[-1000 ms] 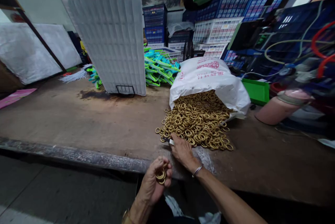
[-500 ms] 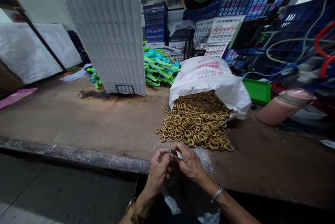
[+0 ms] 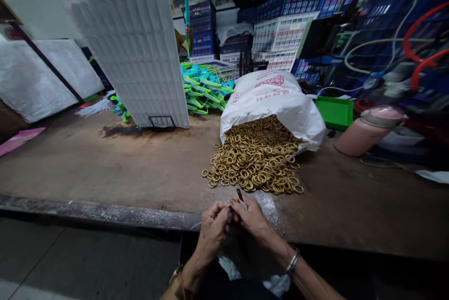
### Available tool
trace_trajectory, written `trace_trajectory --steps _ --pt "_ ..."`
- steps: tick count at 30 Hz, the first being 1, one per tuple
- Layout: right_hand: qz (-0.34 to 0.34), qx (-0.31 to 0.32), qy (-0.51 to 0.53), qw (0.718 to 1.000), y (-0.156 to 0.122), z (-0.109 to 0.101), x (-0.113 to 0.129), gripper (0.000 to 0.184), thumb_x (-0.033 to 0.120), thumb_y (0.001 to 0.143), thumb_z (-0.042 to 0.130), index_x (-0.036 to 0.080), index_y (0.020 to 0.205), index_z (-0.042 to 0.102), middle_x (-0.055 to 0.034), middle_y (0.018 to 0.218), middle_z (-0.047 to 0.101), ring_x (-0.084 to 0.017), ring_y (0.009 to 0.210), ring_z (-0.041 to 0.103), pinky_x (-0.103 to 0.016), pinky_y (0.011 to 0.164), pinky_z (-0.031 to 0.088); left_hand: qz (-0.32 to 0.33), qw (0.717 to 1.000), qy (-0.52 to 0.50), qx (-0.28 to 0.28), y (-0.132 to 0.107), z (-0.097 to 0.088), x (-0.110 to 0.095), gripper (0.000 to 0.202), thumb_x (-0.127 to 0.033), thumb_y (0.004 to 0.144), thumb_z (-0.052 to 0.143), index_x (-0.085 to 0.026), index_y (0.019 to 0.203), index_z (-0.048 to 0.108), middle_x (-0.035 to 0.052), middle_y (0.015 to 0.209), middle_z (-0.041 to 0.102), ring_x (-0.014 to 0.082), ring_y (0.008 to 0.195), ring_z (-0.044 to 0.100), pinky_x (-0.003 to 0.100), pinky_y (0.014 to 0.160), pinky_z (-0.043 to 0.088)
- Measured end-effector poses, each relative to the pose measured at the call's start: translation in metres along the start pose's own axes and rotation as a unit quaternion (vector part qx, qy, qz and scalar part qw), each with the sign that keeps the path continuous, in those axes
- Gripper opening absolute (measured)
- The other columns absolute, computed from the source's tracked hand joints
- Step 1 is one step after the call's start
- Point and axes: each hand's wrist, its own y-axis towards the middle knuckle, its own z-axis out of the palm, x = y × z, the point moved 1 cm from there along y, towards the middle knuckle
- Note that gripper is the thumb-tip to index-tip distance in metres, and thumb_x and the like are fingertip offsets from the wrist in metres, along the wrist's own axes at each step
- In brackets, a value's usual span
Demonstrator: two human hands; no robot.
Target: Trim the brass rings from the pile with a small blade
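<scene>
At the table's front edge, my left hand (image 3: 213, 225) is closed, thumb and fingers pinching a small gold-coloured piece (image 3: 229, 206), likely a ring, mostly hidden by the fingertips. My right hand (image 3: 253, 219) is closed around a small knife (image 3: 240, 195) with a dark blade and pale handle; the blade points up and away from the left hand. The fingertips of both hands meet or nearly meet. Just beyond them lies a heap of gold rings (image 3: 250, 164), spilling from the mouth of a white sack (image 3: 271, 98) with red print.
A tall white ribbed panel (image 3: 136, 61) stands on the brown table (image 3: 105, 169). Behind it are a pile of green and blue plastic pieces (image 3: 205, 87) and a person's hand (image 3: 187, 33) raising one. At right are a green tray (image 3: 335, 112) and a pink cylinder (image 3: 368, 131).
The knife has swung from pointing at the left hand to pointing upward. Behind the panel, a co-worker's hand has come into view with a green and blue piece. My view has shifted slightly right.
</scene>
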Motion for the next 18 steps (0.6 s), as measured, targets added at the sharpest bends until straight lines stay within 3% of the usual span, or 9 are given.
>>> trace_trajectory --steps 3,15,18 --pt "-0.028 -0.028 -0.049 0.998 -0.001 -0.003 0.005 0.022 0.037 0.074 0.046 0.017 0.064 0.048 0.0055 0.054 0.043 -0.008 0.053 0.039 -0.019 0.05 0.033 -0.046 0.998 -0.043 0.028 0.0 -0.001 0.007 0.034 -0.049 0.068 0.057 -0.016 0.067 0.047 -0.0065 0.05 0.043 0.0035 0.037 0.033 0.015 0.035 0.022" --pt "-0.038 0.0 -0.008 0.999 -0.01 -0.01 0.014 0.028 0.038 0.079 0.04 0.017 0.064 0.048 0.0043 0.055 0.046 -0.008 0.051 0.042 -0.019 0.05 0.034 -0.038 0.992 -0.095 0.068 -0.004 0.004 0.013 0.032 -0.047 0.073 0.054 -0.017 0.069 0.043 -0.0059 0.054 0.044 0.0022 0.038 0.034 0.014 0.035 0.021" --pt "-0.036 -0.024 -0.044 0.998 -0.012 -0.012 0.014 0.028 0.036 0.08 0.037 0.018 0.063 0.048 0.0039 0.053 0.045 -0.009 0.05 0.042 -0.02 0.049 0.033 -0.037 0.991 -0.112 0.066 -0.003 0.004 0.014 0.033 -0.048 0.072 0.055 -0.017 0.069 0.042 -0.0065 0.052 0.044 0.0021 0.037 0.033 0.013 0.034 0.02"
